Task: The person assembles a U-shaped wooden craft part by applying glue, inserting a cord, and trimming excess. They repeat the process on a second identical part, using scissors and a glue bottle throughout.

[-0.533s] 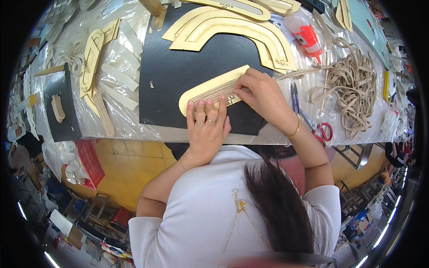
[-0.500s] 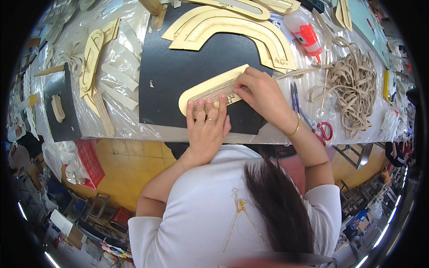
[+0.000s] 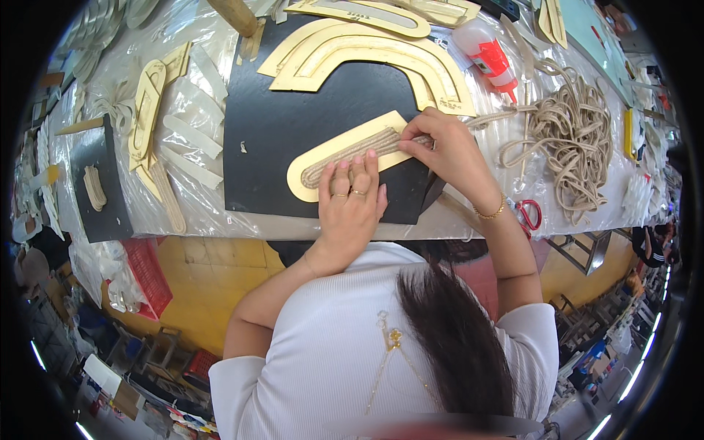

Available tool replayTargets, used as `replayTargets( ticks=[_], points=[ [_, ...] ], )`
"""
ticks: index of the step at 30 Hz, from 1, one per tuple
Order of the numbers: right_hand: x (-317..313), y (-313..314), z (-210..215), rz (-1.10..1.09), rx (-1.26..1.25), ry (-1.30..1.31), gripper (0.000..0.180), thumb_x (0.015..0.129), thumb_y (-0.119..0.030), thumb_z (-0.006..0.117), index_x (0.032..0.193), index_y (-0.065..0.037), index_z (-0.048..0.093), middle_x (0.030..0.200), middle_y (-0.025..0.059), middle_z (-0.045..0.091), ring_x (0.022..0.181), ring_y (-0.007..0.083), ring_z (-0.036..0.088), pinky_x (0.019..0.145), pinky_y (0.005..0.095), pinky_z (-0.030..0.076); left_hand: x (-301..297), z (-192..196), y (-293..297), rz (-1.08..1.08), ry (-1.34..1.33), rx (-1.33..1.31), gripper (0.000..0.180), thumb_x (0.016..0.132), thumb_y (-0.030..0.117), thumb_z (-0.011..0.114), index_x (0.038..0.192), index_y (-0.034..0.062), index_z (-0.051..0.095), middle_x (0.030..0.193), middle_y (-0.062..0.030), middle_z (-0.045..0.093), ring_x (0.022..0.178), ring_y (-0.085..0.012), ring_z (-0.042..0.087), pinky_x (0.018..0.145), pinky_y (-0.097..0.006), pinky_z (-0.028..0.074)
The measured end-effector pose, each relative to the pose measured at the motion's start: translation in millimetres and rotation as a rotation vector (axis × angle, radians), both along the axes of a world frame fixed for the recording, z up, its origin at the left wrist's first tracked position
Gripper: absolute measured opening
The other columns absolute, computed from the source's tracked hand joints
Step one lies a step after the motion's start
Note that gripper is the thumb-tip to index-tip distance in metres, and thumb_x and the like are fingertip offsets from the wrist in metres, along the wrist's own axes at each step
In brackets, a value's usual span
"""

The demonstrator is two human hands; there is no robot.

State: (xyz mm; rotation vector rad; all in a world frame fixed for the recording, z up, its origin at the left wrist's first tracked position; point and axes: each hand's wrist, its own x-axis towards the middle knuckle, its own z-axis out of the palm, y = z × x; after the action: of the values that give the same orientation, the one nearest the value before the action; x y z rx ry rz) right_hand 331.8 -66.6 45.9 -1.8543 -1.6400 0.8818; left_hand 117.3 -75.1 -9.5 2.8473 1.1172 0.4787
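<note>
Currently, over the black mat (image 3: 352,97), the flat left hand (image 3: 350,209) partly hides beige cords (image 3: 383,143) the right hand (image 3: 451,152) pinches; right of the mat are a bottle (image 3: 490,60) and tangled cord (image 3: 572,125).

The plastic-covered table (image 3: 205,214) bears a black mat (image 3: 268,136), pale strips (image 3: 192,136) and tangled cord (image 3: 570,116).

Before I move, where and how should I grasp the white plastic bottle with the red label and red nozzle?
Likely across the middle of the white plastic bottle with the red label, from above. It appears to lie on its side, the narrow red nozzle pointing down the picture, so its wide body offers more hold; pale yellow arch-shaped pieces sit close on its left.
</note>
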Motion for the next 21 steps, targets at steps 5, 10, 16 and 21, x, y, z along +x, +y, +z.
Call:
replayTargets(
  ticks=[5, 10, 16, 21],
  points=[
    [-2, 3, -7, -0.001, 0.042, -0.001, 0.012, 0.081, -0.008, 0.076, 0.087, -0.001, 0.069, 0.084, 0.0112, 0.066, 0.074, 0.0260, 0.067, 0.066, 0.0342, 0.053, 9, 4, 0, 0.027, 0.019, 0.015, 0.061, 0.084, 0.036, 0.071, 0.139, 0.0131, 0.059, 0.114, -0.0136, 0.053, 0.108, -0.0316, 0.050, 0.103, -0.053, 0.039],
    [-6, 2, -10, 0.022, 0.048, -0.188, 0.016, 0.079, -0.012, 0.078, 0.088, -0.004, 0.067, 0.087, 0.0094, 0.062, 0.085, 0.0283, 0.063, 0.075, 0.0377, 0.050, 15, 7, 0, 0.047, 0.054, 0.021, 0.063, 0.082, 0.040, 0.072, 0.139, 0.0169, 0.059, 0.111, -0.0132, 0.052, 0.105, -0.0310, 0.050, 0.100, -0.054, 0.040],
    [-11, -12, 1, -0.070, 0.236, -0.418, 0.035, 0.075, -0.016, 0.081, 0.098, -0.006, 0.058, 0.096, 0.0100, 0.055, 0.096, 0.0315, 0.055, 0.081, 0.0397, 0.045, 11, 11, 4, -0.007, 0.026, -0.050, 0.060, 0.082, 0.037, 0.073, 0.137, 0.0155, 0.061, 0.115, -0.0128, 0.056, 0.106, -0.0311, 0.052, 0.101, -0.053, 0.040],
    [17, -84, 26, -0.010, -0.051, -0.272, 0.045, 0.072, -0.018, 0.084, 0.106, -0.004, 0.058, 0.101, 0.0133, 0.056, 0.096, 0.0343, 0.056, 0.084, 0.0423, 0.047, -45, 19, 22, -0.031, -0.228, -0.172, 0.051, 0.081, 0.021, 0.077, 0.129, 0.0106, 0.065, 0.123, -0.0113, 0.060, 0.115, -0.0306, 0.054, 0.101, -0.047, 0.040]
  ],
)
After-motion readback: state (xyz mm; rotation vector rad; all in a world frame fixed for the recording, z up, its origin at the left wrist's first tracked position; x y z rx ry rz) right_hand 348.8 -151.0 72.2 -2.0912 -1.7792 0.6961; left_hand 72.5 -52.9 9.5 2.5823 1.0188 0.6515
